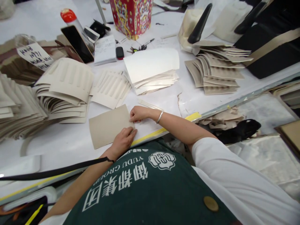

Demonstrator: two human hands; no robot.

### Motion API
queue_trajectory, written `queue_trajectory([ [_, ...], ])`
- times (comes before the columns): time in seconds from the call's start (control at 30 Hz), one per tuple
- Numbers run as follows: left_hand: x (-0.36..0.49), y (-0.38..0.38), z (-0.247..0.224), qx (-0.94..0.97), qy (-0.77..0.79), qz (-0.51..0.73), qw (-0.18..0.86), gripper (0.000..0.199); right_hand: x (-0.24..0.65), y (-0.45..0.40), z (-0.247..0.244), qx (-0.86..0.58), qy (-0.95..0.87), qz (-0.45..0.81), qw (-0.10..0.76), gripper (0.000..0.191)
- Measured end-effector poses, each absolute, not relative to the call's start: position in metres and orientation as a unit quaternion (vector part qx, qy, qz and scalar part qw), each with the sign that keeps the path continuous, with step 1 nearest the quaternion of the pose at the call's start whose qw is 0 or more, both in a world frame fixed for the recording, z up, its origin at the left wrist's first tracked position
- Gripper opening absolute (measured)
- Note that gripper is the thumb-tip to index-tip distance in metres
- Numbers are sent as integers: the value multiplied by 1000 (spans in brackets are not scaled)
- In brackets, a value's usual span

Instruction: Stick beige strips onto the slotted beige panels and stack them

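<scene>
A flat, rectangular beige sheet (109,125) lies on the white table in front of me; I cannot tell if it is leather or card. My right hand (140,113) is closed, its fingertips pinched together at the sheet's right edge. Just below, my left hand (124,139) rests on the lower right corner, fingers curled and pressed together on the edge. Whatever small thing may lie between the fingertips is hidden. Behind the sheet sits a small pile of beige pieces with raised stripes (110,87).
Bent stacks of beige panels (65,78) stand at the left. A white-topped stack (152,65) is at the centre back, and fanned panels (215,68) lie at the right. Farther back are a phone (77,43), a notepad (105,50) and a red patterned bag (133,17). Yellow tape (150,136) lines the table edge.
</scene>
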State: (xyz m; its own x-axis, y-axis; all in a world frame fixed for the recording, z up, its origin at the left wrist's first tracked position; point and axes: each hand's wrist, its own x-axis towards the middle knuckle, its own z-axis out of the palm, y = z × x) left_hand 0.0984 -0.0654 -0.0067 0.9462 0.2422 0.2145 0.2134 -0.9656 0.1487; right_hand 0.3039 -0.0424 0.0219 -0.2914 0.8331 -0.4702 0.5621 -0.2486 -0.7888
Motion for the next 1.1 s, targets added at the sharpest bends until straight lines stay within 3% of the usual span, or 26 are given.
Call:
queue_trajectory([
  [0.43,89,-69,0,984,94,146,29,27,296,-46,38,-566,-621,541,31,12],
  [0.6,90,-69,-3,982,97,154,44,27,291,-46,32,-520,-597,609,59,12],
  [1.1,89,-65,1,987,69,141,33,26,291,-50,41,-558,-625,545,-27,10],
])
